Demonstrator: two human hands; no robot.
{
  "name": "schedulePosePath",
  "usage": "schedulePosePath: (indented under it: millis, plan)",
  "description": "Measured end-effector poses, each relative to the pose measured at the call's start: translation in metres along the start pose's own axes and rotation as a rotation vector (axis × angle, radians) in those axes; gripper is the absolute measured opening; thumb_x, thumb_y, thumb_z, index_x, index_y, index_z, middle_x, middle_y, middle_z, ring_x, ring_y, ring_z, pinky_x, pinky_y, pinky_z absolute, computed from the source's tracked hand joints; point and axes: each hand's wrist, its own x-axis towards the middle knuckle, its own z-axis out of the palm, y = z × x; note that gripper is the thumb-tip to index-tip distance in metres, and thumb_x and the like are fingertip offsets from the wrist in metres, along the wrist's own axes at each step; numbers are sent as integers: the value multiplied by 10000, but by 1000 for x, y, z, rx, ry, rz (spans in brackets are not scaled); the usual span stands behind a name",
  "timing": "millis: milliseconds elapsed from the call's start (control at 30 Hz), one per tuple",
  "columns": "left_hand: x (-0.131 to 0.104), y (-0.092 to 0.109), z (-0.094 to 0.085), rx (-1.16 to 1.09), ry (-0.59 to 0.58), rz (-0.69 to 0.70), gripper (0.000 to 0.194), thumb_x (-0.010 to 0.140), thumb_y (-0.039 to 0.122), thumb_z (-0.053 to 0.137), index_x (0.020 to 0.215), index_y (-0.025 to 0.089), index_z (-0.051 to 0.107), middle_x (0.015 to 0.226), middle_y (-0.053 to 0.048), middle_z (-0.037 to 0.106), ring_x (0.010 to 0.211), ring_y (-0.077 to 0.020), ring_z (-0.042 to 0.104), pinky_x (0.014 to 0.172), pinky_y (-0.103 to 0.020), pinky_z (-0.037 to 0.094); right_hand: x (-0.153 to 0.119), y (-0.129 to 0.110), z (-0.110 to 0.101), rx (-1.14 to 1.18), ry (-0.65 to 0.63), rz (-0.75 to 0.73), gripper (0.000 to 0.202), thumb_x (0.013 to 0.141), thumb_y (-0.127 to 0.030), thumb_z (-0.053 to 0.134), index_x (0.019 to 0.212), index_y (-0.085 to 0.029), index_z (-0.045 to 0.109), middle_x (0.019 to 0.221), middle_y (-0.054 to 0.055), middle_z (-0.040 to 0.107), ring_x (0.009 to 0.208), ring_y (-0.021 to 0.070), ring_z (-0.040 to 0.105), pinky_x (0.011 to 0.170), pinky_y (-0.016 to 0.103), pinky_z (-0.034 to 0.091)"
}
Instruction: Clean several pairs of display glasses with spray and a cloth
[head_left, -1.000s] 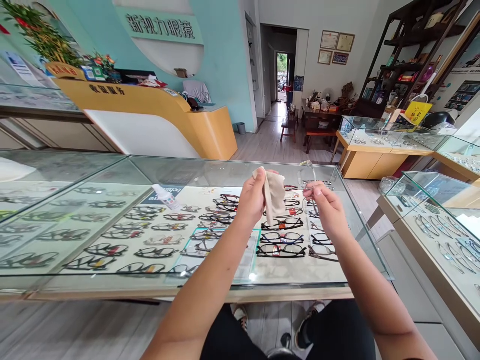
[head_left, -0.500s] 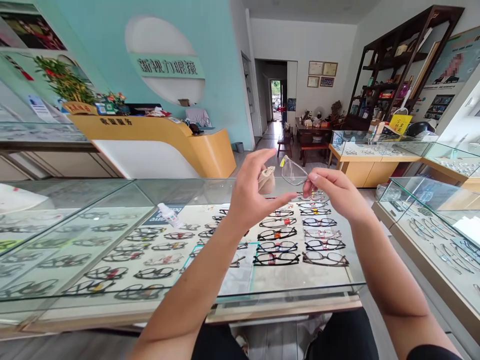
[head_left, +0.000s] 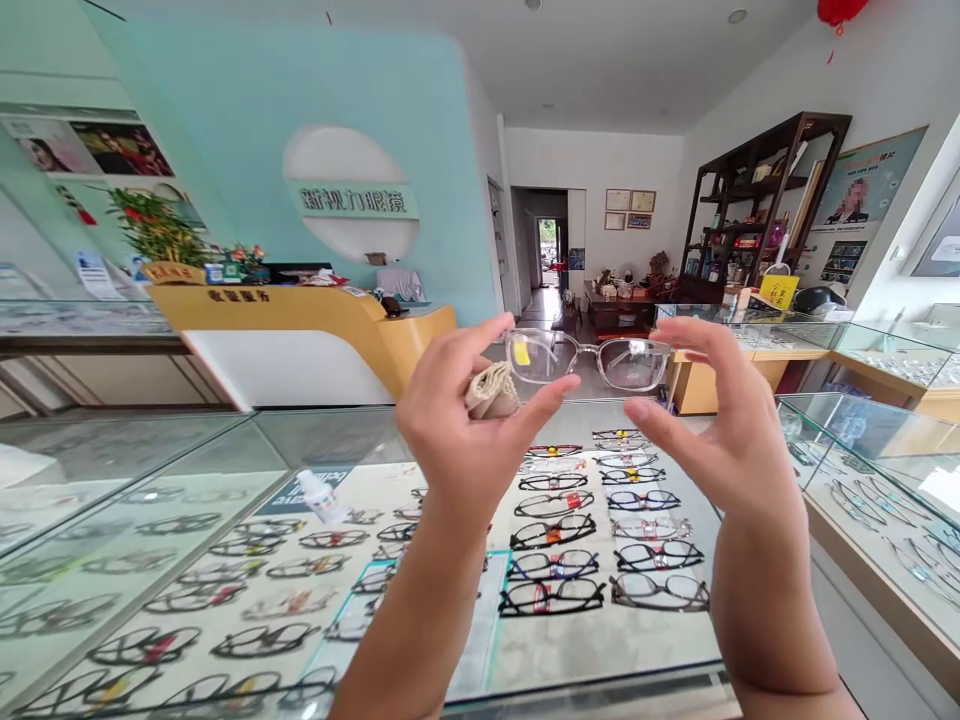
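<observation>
Clear-framed eyeglasses are held up level over the counter, lenses facing me, with a yellow sticker on the left lens. My left hand curls at their left end and keeps a folded beige cloth against its palm. My right hand is at the other end, its index finger by the upper corner and its thumb below the lens. The exact contact of the fingers on the temples is hidden.
Below the hands, a glass display counter holds rows of eyeglasses. A white bottle stands on the left. Another glass case is at the right. Farther back are a yellow reception desk and dark shelves.
The eyeglasses have turned from angled to level and facing me. My left hand has come to their left end, and my right hand has shifted right and opened wider. The view has tipped up.
</observation>
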Motion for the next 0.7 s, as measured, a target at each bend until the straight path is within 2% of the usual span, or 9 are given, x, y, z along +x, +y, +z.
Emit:
schedulePosePath:
  millis: [67,267,467,700]
  plan:
    - [-2,3,-5,-7,3,-30,530,774,463,995,1239,316,787,1049,-32,787,800,-188,629,748,-363,537,-4,-2,2,-20,32,-29,535,930,-482,845,1390,-298,644,1333,89,758,1262,299,708,1068,484,571]
    - [-4,10,-14,9,-72,-173,497,788,454,988,1223,319,790,1066,-23,770,861,-198,654,812,-380,549,-5,-3,8,-25,67,-43,323,978,-387,802,1269,-301,690,1211,66,778,1138,271,728,1001,461,587]
    - [-2,14,-18,59,-107,-210,472,791,476,982,1193,307,801,1062,-17,808,928,-229,729,858,-403,601,-6,0,14,52,83,30,367,975,-373,804,1307,-296,670,1207,64,763,1132,260,729,982,455,604]
    - [2,13,-22,60,-197,-280,491,831,485,950,1279,346,808,1138,14,833,1013,-247,789,864,-387,644,-3,-2,14,2,97,96,367,956,-351,798,1301,-322,677,1243,45,776,1129,268,747,984,483,622]
